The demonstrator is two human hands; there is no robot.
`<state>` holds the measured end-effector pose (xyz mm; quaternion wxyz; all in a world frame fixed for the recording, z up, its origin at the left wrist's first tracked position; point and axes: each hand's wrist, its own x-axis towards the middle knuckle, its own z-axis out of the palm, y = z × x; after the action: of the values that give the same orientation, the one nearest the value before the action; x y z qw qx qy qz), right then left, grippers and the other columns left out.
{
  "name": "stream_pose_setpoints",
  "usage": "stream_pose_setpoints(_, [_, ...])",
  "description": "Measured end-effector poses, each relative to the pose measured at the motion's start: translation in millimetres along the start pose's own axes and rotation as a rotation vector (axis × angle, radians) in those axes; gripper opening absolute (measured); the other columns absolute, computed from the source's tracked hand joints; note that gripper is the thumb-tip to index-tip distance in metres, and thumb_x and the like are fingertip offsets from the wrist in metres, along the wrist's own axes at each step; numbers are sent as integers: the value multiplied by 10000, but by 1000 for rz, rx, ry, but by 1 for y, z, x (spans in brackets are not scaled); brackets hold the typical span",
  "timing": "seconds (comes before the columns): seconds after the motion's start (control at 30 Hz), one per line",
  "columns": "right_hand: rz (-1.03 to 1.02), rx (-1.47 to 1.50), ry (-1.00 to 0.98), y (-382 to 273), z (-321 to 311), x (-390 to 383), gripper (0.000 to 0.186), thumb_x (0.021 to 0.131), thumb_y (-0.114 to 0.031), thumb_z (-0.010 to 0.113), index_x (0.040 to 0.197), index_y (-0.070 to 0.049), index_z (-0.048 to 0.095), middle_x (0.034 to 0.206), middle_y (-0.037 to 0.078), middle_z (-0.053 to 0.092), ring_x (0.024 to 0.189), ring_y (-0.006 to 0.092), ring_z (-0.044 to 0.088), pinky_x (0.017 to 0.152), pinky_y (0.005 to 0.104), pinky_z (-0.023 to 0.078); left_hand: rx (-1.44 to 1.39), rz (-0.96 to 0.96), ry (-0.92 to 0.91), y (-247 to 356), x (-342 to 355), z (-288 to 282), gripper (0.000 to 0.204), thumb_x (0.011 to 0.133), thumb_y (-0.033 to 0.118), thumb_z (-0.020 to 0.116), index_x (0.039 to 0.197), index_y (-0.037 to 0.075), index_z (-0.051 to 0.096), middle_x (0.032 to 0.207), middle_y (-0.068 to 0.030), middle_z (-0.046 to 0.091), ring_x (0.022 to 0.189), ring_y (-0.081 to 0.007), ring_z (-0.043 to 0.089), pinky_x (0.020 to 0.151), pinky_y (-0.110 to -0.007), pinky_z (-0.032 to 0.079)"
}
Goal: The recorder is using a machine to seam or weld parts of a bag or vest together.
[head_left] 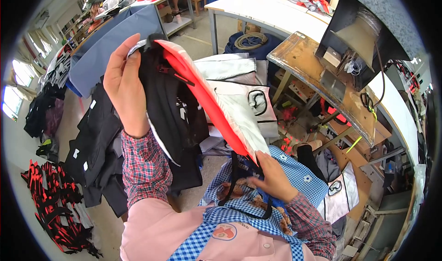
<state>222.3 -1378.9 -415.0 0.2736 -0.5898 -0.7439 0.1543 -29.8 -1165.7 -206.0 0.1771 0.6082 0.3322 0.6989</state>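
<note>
A sewn fabric piece [221,116] in black, bright red and white stretches slantwise between my hands. My left hand [125,83], raised at the upper left, pinches its upper corner between thumb and fingers. Down at the lower right, my right hand [276,178] grips the red and white edge near its lower end. Black cloth [168,95] hangs open below my left hand, its inner side showing with small white labels. Just beyond it lie stacked white fabric pieces [239,93] with black trim and a coiled black cord. My lap is covered by a blue checked apron [218,192].
Dark garments [99,146] are heaped on my left, beside red and black strips [55,201] on the floor. A worn wooden table [294,53] with a lamp stands at the right. White tables [258,7] and a grey-blue covered bin [110,40] are farther off. Another person [94,14] is far left.
</note>
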Motion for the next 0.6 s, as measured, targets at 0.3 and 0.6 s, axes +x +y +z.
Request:
stream_pose_setpoints(0.3, [422, 923, 655, 124, 22, 71, 286, 975, -225, 541, 1162, -15, 593, 1036, 43, 654, 913, 135, 597, 817, 275, 471, -75, 172, -258, 50, -57, 42, 236, 880, -48, 499, 1082, 37, 586, 988, -40, 581, 815, -104, 520, 712, -234, 429])
stream_pose_setpoints(0.6, [317, 1018, 463, 194, -79, 89, 294, 994, -182, 505, 1237, -28, 569, 1168, 48, 633, 1040, 128, 591, 902, 270, 472, -568, 49, -1788, 56, -236, 18, 197, 862, 87, 521, 1036, 3, 559, 909, -214, 579, 847, -407, 592, 760, -452, 473])
